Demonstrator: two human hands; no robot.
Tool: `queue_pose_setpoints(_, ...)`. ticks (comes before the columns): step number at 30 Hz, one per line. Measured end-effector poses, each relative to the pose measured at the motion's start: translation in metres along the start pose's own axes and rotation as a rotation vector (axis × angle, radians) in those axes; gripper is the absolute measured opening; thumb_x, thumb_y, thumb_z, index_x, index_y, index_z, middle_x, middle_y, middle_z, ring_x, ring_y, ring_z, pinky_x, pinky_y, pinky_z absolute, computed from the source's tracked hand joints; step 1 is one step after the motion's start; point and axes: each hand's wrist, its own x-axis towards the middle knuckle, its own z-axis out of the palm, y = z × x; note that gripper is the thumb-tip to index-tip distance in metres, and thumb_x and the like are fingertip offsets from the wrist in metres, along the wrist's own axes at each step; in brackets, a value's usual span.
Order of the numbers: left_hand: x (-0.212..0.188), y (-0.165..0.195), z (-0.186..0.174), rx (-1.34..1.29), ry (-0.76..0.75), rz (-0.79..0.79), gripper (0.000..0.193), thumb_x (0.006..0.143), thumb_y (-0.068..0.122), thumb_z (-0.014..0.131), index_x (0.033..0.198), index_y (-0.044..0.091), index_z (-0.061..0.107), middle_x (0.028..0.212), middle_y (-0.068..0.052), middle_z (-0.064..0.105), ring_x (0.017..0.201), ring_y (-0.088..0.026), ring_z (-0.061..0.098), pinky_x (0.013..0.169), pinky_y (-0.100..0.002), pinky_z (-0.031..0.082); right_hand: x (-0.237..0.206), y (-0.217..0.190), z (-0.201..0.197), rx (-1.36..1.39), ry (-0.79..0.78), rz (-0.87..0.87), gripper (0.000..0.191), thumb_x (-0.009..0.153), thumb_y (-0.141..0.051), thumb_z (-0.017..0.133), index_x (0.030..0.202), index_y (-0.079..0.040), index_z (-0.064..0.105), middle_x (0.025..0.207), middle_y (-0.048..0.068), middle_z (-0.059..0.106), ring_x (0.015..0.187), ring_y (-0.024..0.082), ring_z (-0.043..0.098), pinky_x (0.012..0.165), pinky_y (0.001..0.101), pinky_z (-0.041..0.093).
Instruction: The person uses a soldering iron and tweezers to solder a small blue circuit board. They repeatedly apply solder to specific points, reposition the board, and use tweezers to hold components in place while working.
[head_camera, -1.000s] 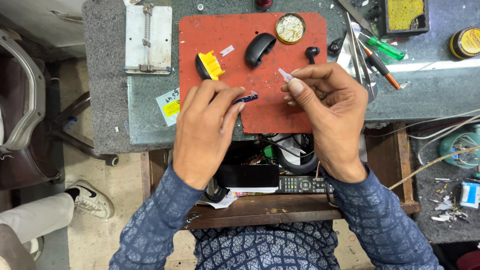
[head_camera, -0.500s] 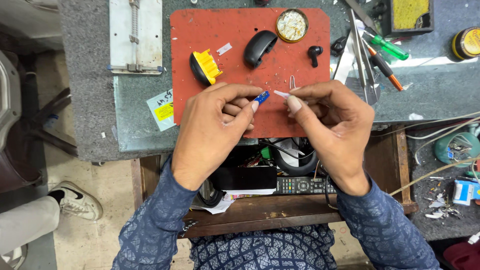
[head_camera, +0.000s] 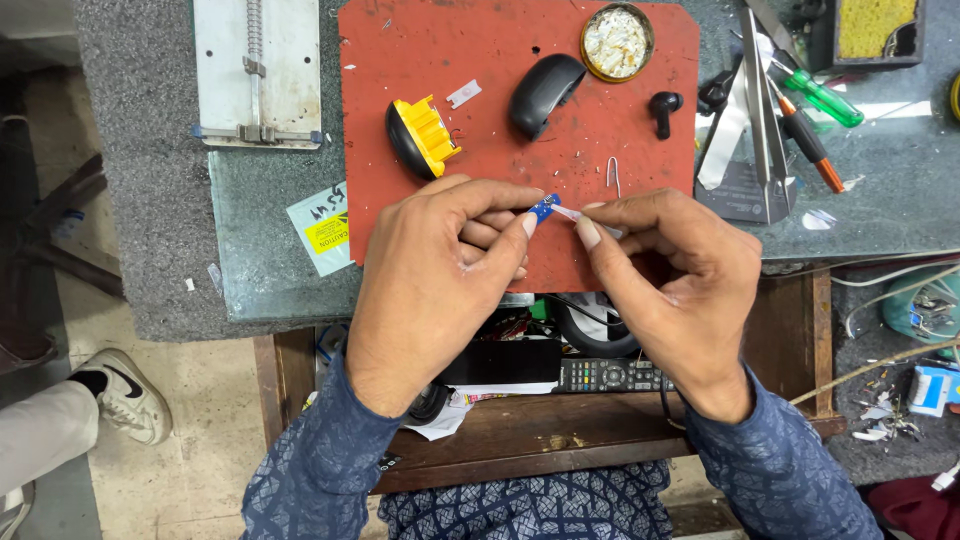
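Tiny blue part (head_camera: 543, 208) pinched between our two hands at the frame's centre

We grip it with the left hand (head_camera: 440, 270) by thumb and forefinger, while our right hand (head_camera: 668, 275) pinches a thin pale sliver (head_camera: 568, 212) touching it, over the red mat (head_camera: 500, 110); a black and yellow housing (head_camera: 420, 137) and a black shell (head_camera: 545, 92) lie above, upper middle

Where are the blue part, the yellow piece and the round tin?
blue part (head_camera: 543, 208), head view, on its blue face between the fingertips.
yellow piece (head_camera: 428, 134), head view, on its ribbed yellow top.
round tin (head_camera: 617, 40), head view, on the pale filling inside the rim.
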Motion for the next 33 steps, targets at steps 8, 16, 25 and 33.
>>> queue_pose_setpoints(8,0.0001,-0.0002,0.0,0.021,-0.003,-0.009,0.018,0.091,0.013,0.073,0.107,0.006,0.077,0.09,-0.004,0.076,0.071,-0.008,0.077,0.061,-0.022,0.065,0.0002,-0.0009,0.0006,-0.054,0.0,-0.033,0.01,0.098,0.0,0.079,0.105,0.001,0.073,0.093,0.004,0.072,0.079,0.005,0.067,0.066,0.017,0.049)
queue_pose_setpoints(16,0.0011,-0.002,0.001,0.03,0.001,0.006,0.018,0.09,0.013,0.073,0.106,0.005,0.077,0.091,-0.005,0.076,0.071,-0.009,0.078,0.06,-0.023,0.064,0.002,-0.0028,0.0006,-0.056,-0.018,-0.044,0.008,0.098,0.0,0.079,0.104,0.001,0.073,0.096,0.005,0.074,0.078,0.004,0.067,0.064,0.0164,0.048)
queue_pose_setpoints(25,0.0017,-0.0022,0.0004,0.021,-0.006,0.006,0.018,0.09,0.013,0.073,0.106,0.005,0.077,0.091,-0.005,0.077,0.072,-0.009,0.078,0.061,-0.023,0.064,0.0012,-0.0012,-0.0006,-0.073,-0.03,-0.042,0.009,0.098,0.001,0.079,0.104,0.002,0.073,0.095,0.006,0.074,0.078,0.005,0.068,0.064,0.0168,0.05)
queue_pose_setpoints(33,0.002,-0.0023,-0.0027,-0.133,-0.067,-0.08,0.018,0.095,0.013,0.068,0.109,0.004,0.076,0.09,-0.003,0.078,0.074,-0.007,0.079,0.064,-0.022,0.067,-0.0045,0.0068,-0.0066,0.261,-0.01,0.058,0.011,0.104,0.005,0.071,0.113,0.005,0.064,0.103,0.012,0.074,0.088,0.011,0.072,0.081,0.0205,0.059)
